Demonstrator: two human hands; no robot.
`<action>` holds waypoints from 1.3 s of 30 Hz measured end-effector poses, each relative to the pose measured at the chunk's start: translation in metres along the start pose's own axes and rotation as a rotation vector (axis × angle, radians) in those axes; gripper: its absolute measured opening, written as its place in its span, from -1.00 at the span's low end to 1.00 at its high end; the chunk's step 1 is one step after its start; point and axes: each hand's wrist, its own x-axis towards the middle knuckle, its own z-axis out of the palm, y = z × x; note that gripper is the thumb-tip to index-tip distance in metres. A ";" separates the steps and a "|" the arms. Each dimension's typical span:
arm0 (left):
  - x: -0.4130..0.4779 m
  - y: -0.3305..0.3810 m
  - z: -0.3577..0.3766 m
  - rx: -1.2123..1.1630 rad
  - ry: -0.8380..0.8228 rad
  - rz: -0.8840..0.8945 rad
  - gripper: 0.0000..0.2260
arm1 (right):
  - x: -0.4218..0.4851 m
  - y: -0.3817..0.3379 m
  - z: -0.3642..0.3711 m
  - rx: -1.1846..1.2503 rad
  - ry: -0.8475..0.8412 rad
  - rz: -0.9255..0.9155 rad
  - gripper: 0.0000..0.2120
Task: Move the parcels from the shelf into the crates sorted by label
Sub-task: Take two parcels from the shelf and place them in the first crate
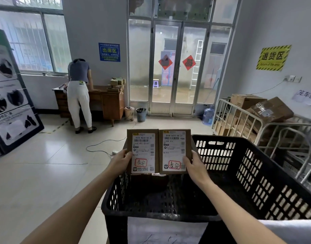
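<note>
I hold two flat brown cardboard parcels side by side, upright, labels facing me, above a black slatted plastic crate [253, 175]. The left parcel [143, 147] is gripped at its lower left edge by my left hand [121, 160]. The right parcel [175, 147] is gripped at its lower right edge by my right hand [193, 167]. Each white label bears a red-framed handwritten mark near the bottom. The crate interior looks dark; a white paper sheet [166, 230] with handwriting hangs on its near wall.
A metal cage trolley [267, 124] with cardboard boxes stands to the right. A person [79, 92] leans on a wooden desk [110, 103] at the back left. A cable [102, 147] lies on the tiled floor. Glass doors, bins and a water jug line the far wall.
</note>
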 end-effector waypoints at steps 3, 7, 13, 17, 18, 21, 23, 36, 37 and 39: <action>0.016 -0.012 0.013 0.051 -0.019 -0.051 -0.76 | 0.022 0.019 0.002 -0.029 -0.053 0.073 -0.66; 0.033 -0.032 0.031 0.133 -0.056 -0.172 -0.70 | 0.046 0.044 0.009 -0.049 -0.129 0.204 -0.68; 0.045 -0.068 0.052 0.184 -0.187 -0.376 -0.74 | 0.069 0.081 0.024 -0.032 -0.237 0.485 -0.80; 0.050 -0.095 0.052 0.184 -0.217 -0.516 -0.74 | 0.072 0.096 0.039 -0.067 -0.346 0.579 -0.80; 0.051 -0.099 0.052 0.194 -0.225 -0.529 -0.75 | 0.072 0.100 0.043 -0.085 -0.366 0.599 -0.76; 0.056 -0.110 0.052 0.250 -0.247 -0.564 -0.75 | 0.076 0.109 0.052 -0.132 -0.435 0.660 -0.69; 0.060 -0.117 0.052 0.277 -0.268 -0.595 -0.76 | 0.076 0.113 0.056 -0.150 -0.479 0.683 -0.70; 0.079 -0.137 0.057 0.491 -0.486 -0.750 -0.72 | 0.088 0.134 0.073 -0.486 -0.671 0.661 -0.61; 0.080 -0.139 0.057 0.514 -0.498 -0.752 -0.71 | 0.089 0.136 0.075 -0.492 -0.686 0.665 -0.61; 0.082 -0.140 0.058 0.551 -0.511 -0.740 -0.73 | 0.091 0.140 0.079 -0.488 -0.704 0.685 -0.60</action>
